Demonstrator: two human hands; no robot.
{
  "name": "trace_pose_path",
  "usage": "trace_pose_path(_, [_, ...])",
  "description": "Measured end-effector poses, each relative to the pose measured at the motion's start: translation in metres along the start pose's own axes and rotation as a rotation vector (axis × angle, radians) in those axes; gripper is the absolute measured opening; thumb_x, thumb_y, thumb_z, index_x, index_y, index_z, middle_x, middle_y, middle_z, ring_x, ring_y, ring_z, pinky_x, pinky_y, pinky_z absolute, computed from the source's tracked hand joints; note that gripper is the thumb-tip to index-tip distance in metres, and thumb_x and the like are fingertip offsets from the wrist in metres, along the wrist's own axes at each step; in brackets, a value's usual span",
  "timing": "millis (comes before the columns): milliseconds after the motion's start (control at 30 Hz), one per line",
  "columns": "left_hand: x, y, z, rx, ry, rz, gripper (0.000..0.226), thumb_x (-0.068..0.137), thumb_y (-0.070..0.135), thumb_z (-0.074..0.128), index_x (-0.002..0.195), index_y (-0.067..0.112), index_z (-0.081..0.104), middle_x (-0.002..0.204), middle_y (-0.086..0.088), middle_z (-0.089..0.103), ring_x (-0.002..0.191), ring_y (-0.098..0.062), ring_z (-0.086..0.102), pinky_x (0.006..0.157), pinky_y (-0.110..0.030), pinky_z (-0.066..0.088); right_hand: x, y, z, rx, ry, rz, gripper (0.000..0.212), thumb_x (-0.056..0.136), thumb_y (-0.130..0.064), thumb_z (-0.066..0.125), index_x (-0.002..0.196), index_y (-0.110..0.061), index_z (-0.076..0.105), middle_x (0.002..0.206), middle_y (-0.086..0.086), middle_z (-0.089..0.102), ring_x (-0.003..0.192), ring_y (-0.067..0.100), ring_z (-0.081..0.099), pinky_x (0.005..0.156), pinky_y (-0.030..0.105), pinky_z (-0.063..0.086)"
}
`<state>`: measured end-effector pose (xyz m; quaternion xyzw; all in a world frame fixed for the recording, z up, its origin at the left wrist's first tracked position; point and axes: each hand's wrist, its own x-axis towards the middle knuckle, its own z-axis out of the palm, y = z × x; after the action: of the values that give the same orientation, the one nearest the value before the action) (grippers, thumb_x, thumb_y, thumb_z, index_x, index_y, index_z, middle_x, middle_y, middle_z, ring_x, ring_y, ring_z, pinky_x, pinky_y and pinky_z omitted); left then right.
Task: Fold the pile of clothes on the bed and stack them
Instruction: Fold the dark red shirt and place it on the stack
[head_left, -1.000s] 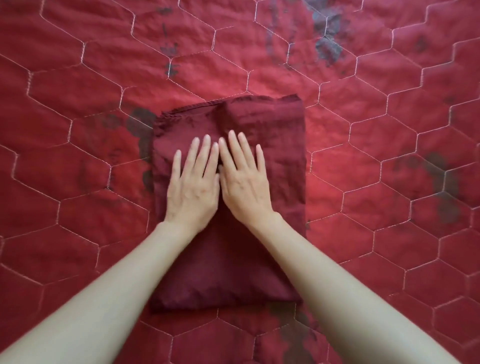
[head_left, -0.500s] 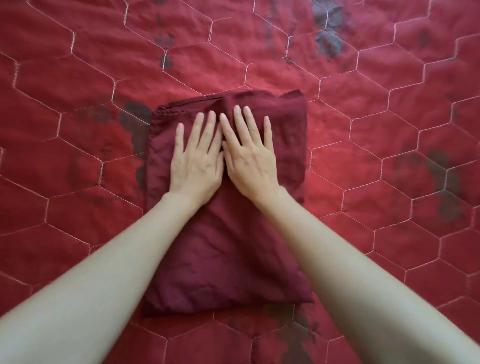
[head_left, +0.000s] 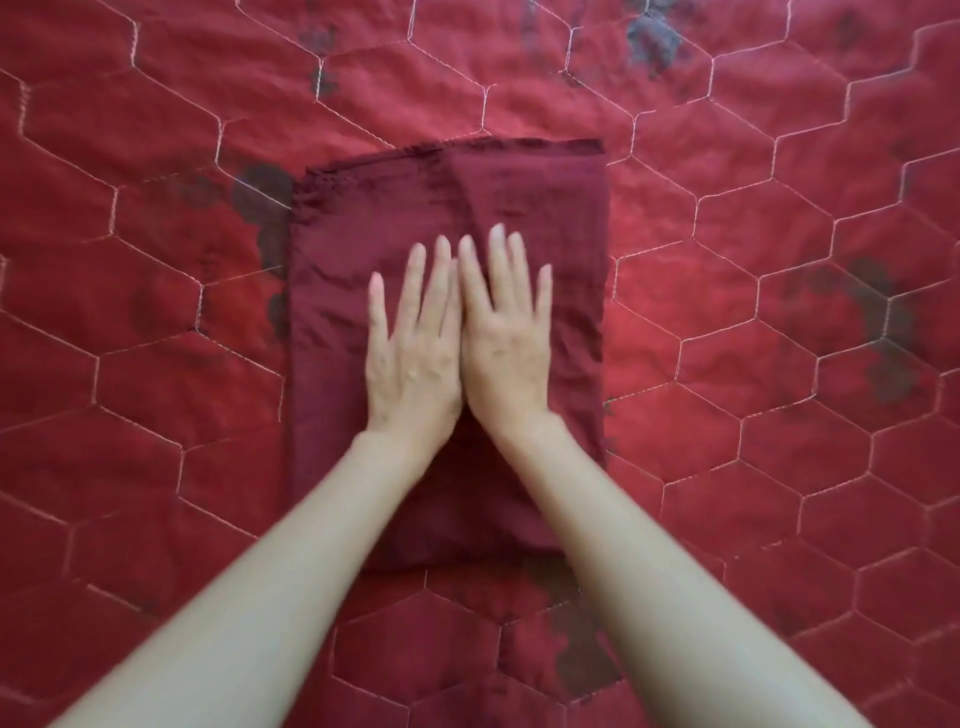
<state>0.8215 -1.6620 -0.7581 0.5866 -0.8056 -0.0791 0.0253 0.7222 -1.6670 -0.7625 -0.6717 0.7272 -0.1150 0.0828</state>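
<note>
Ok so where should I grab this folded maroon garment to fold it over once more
Probably the two near corners of the folded maroon garment, from your side. It lies flat as a long rectangle running away from you, so lifting the near short edge onto the far edge halves it.

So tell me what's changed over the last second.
Both hands, left and right, slid up the folded cloth toward its far edge, then back down to the middle. Nothing gripped or released. They stay flat, side by side; the cloth stays folded on the quilt.
</note>
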Motion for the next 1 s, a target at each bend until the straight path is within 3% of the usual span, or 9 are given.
trace_pose_path(133, [-0.067, -0.037, 0.015, 0.018, -0.193, -0.069, 0.060, 0.097, 0.039, 0.027, 0.153, 0.019, 0.024, 0.161, -0.009, 0.015, 0.148, -0.027, 0.013, 0.117, -0.054, 0.009, -0.055, 0.040, 0.003, -0.122, -0.178, -0.029, 0.051, 0.100, -0.036, 0.036, 0.150, -0.025, 0.032, 0.158, 0.007, 0.023, 0.147, 0.024, 0.018, 0.119, 0.048, 0.013])
trace_pose_path(267, [-0.100, -0.095, 0.003, 0.046, -0.159, -0.243, 0.059, 0.098, 0.037, 0.025, 0.153, 0.014, 0.023, 0.160, -0.013, 0.014, 0.148, -0.031, 0.010, 0.116, -0.057, 0.007, -0.077, 0.103, -0.027, -0.236, -0.166, 0.362, 0.052, 0.102, -0.033, 0.028, 0.152, -0.017, 0.025, 0.160, 0.012, 0.016, 0.149, 0.028, 0.010, 0.119, 0.051, 0.009])
trace_pose_path(333, [-0.109, -0.098, -0.007, 0.052, -0.096, -0.273, 0.059, 0.099, 0.035, 0.024, 0.152, 0.010, 0.020, 0.160, -0.014, 0.013, 0.148, -0.031, 0.007, 0.116, -0.057, 0.004, -0.083, 0.105, -0.041, -0.222, -0.082, 0.448, 0.052, 0.102, -0.030, 0.027, 0.151, -0.011, 0.028, 0.159, 0.014, 0.018, 0.148, 0.031, 0.011, 0.119, 0.052, 0.010])
trace_pose_path(467, [-0.120, -0.036, -0.011, 0.031, 0.002, 0.020, 0.058, 0.098, 0.032, 0.029, 0.152, 0.011, 0.024, 0.160, -0.012, 0.018, 0.148, -0.029, 0.013, 0.117, -0.053, 0.006, -0.101, 0.037, -0.036, -0.077, 0.051, 0.212, 0.050, 0.099, -0.027, 0.036, 0.146, -0.011, 0.040, 0.155, 0.015, 0.031, 0.146, 0.031, 0.022, 0.118, 0.050, 0.014])
trace_pose_path(533, [-0.132, -0.005, -0.002, 0.010, -0.042, 0.113, 0.057, 0.096, 0.027, 0.036, 0.150, 0.009, 0.030, 0.159, -0.011, 0.022, 0.147, -0.028, 0.017, 0.117, -0.053, 0.010, -0.125, -0.006, -0.018, -0.006, -0.026, 0.042, 0.050, 0.097, -0.025, 0.040, 0.145, -0.013, 0.042, 0.154, 0.014, 0.032, 0.145, 0.029, 0.024, 0.118, 0.050, 0.016])
trace_pose_path(633, [-0.153, -0.009, 0.013, 0.027, -0.142, 0.052, 0.057, 0.096, 0.029, 0.037, 0.150, 0.010, 0.031, 0.158, -0.011, 0.024, 0.146, -0.029, 0.022, 0.116, -0.053, 0.016, -0.164, -0.008, 0.003, -0.044, -0.168, -0.088, 0.050, 0.098, -0.027, 0.041, 0.147, -0.020, 0.039, 0.156, 0.010, 0.030, 0.145, 0.025, 0.025, 0.118, 0.049, 0.021])
trace_pose_path(767, [-0.188, -0.073, 0.020, 0.054, -0.215, 0.061, 0.060, 0.096, 0.039, 0.029, 0.151, 0.015, 0.029, 0.159, -0.008, 0.021, 0.146, -0.028, 0.021, 0.115, -0.053, 0.016, -0.202, 0.059, -0.006, -0.190, -0.189, 0.034, 0.050, 0.100, -0.034, 0.036, 0.149, -0.021, 0.036, 0.157, 0.007, 0.028, 0.145, 0.024, 0.025, 0.116, 0.050, 0.024])
trace_pose_path(900, [-0.224, -0.120, 0.006, 0.055, -0.216, -0.172, 0.063, 0.097, 0.038, 0.022, 0.153, 0.009, 0.019, 0.161, -0.009, 0.011, 0.148, -0.027, 0.010, 0.116, -0.054, 0.010, -0.222, 0.104, -0.034, -0.200, -0.205, 0.270, 0.055, 0.101, -0.034, 0.027, 0.150, -0.011, 0.030, 0.158, 0.015, 0.022, 0.147, 0.030, 0.020, 0.115, 0.056, 0.021])
trace_pose_path(1000, [-0.229, -0.107, -0.003, 0.046, -0.131, -0.079, 0.065, 0.097, 0.040, 0.027, 0.153, 0.008, 0.015, 0.162, -0.011, 0.007, 0.149, -0.026, 0.007, 0.118, -0.052, 0.006, -0.221, 0.094, -0.044, -0.151, -0.106, 0.228, 0.056, 0.100, -0.034, 0.033, 0.149, -0.007, 0.031, 0.157, 0.017, 0.024, 0.146, 0.031, 0.020, 0.117, 0.054, 0.018])
